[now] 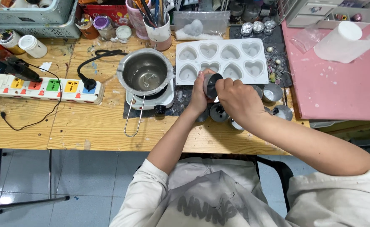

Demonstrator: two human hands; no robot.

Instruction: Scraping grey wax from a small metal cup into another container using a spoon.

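Note:
Both my hands meet over the middle of the wooden table (88, 126). My left hand (198, 96) grips a small round metal tin (212, 85), tilted on its side. My right hand (237, 100) is closed on the same tin from the right, fingers at its rim. Just behind the tin lies a white silicone mould (220, 59) with several heart-shaped cavities. Below my hands stand more small metal tins (219, 113).
A steel melting pot (145, 72) sits on a small white hotplate (150, 101) to the left. A white power strip with coloured sockets (46, 88) lies further left. A pink mat (336, 84) with a white roll (345, 40) covers the right side. Jars, brush cups and baskets line the back.

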